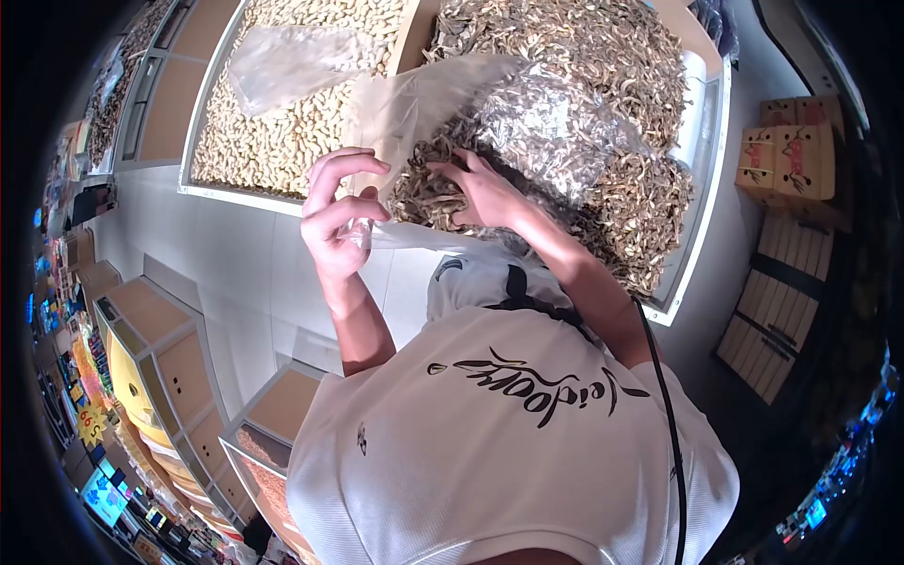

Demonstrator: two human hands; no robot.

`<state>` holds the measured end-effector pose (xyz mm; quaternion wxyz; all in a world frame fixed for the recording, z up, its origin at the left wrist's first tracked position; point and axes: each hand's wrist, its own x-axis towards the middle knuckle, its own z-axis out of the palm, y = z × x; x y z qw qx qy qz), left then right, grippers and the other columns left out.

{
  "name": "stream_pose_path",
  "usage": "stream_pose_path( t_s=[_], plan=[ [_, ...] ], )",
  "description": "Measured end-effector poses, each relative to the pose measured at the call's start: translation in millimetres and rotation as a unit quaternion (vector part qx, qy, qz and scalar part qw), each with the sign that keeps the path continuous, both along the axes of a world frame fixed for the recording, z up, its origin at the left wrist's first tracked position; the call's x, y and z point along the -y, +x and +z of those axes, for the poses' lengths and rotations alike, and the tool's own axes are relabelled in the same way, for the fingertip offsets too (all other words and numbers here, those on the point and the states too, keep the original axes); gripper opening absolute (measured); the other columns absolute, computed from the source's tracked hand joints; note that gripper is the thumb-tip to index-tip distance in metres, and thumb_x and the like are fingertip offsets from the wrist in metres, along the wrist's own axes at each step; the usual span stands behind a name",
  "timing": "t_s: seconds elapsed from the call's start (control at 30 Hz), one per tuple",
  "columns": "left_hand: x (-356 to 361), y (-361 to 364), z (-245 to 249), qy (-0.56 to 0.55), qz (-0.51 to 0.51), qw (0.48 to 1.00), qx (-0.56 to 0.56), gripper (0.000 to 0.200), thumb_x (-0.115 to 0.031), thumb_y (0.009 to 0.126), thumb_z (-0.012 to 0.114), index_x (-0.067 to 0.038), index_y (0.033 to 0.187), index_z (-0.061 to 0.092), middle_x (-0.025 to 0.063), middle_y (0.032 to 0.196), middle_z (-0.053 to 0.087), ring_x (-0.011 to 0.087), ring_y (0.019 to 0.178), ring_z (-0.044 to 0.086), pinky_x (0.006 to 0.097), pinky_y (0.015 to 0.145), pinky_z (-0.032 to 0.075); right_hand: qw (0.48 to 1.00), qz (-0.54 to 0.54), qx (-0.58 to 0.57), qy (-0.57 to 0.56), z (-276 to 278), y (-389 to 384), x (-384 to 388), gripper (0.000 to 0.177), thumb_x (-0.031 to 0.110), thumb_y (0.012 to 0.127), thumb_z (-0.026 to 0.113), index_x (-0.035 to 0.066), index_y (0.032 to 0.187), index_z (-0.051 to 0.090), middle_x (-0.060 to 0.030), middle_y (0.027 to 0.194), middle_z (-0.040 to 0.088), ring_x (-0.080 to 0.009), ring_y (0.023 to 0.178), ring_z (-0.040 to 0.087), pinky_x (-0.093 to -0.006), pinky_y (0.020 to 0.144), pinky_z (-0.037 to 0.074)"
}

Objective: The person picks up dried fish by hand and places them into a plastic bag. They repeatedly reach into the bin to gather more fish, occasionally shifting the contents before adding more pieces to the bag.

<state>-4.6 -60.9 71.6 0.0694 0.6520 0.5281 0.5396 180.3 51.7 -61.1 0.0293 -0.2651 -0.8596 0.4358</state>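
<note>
A clear plastic bag (405, 104) hangs from my left hand (341, 212), whose fingers are curled on its edge. The bag's upper part lies over the divider between two bins. My right hand (485, 193) has its fingers spread in the dark dried strips (428, 184), at the bag's opening; its fingertips are partly hidden among them. More dried strips (650, 217) fill the right bin. A large clear plastic sheet (565, 122) covers the middle of that pile.
Peanuts in shells (254, 141) fill the left bin, with a plastic bag (292, 66) on top. Cardboard boxes (786, 160) and wooden crates (777, 315) stand at the right. Other display bins (179, 377) are at lower left. A black cable (664, 395) hangs across my shirt.
</note>
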Motion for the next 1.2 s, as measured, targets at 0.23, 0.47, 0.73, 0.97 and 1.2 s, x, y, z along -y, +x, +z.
stream_pose_path(
  t_s=[0.23,0.47,0.73,0.97,1.2],
  plan=[
    [3.3,-2.0,-8.1,0.009,0.006,1.0,0.03,0.007,-0.002,0.073,0.068,-0.004,0.066,0.067,0.0147,0.099,0.071,0.0352,0.104,0.064,0.0463,0.092,0.047,0.999,0.017,0.05,0.011,-8.1,17.8,-13.3,0.082,0.03,0.081,0.082,0.021,0.152,0.042,-0.0235,0.16,0.028,-0.0411,0.145,0.034,-0.0459,0.118,0.035],
    [-9.5,7.3,-13.2,0.01,-0.028,0.999,0.015,0.017,-0.004,0.082,0.069,-0.001,0.067,0.06,0.0205,0.098,0.068,0.0411,0.106,0.061,0.0549,0.093,0.048,0.995,0.095,-0.024,0.028,-43.3,54.4,16.3,0.076,0.032,0.085,0.075,0.016,0.151,0.043,-0.0254,0.16,0.029,-0.0374,0.145,0.036,-0.0412,0.114,0.04],
    [-14.4,10.5,-18.8,-0.003,-0.042,0.999,0.009,0.017,-0.006,0.084,0.069,0.0,0.07,0.06,0.0197,0.1,0.068,0.0418,0.104,0.061,0.053,0.092,0.048,0.931,-0.336,0.006,0.145,-21.5,198.7,-34.3,0.053,0.016,0.088,0.071,0.009,0.139,0.056,-0.0174,0.148,0.05,-0.0351,0.136,0.048,-0.0479,0.118,0.038],
    [-25.1,18.3,-19.9,-0.014,-0.047,0.999,-0.005,0.017,-0.004,0.083,0.068,0.0,0.07,0.059,0.0192,0.101,0.068,0.0398,0.106,0.062,0.0518,0.093,0.049,0.806,-0.524,0.25,0.113,-152.4,364.3,-42.5,0.08,0.049,0.085,0.071,0.012,0.15,0.042,-0.0205,0.164,0.022,-0.0404,0.148,0.025,-0.0583,0.12,0.022],
    [-23.2,21.0,-20.2,-0.022,-0.034,0.999,-0.008,0.013,0.001,0.079,0.067,0.0,0.069,0.058,0.0192,0.101,0.068,0.0391,0.106,0.063,0.0505,0.093,0.049,0.825,-0.5,0.253,0.07,-149.9,372.5,-3.5,0.073,0.049,0.088,0.068,0.01,0.146,0.047,-0.0248,0.155,0.036,-0.0445,0.143,0.034,-0.0484,0.115,0.037]
  ],
)
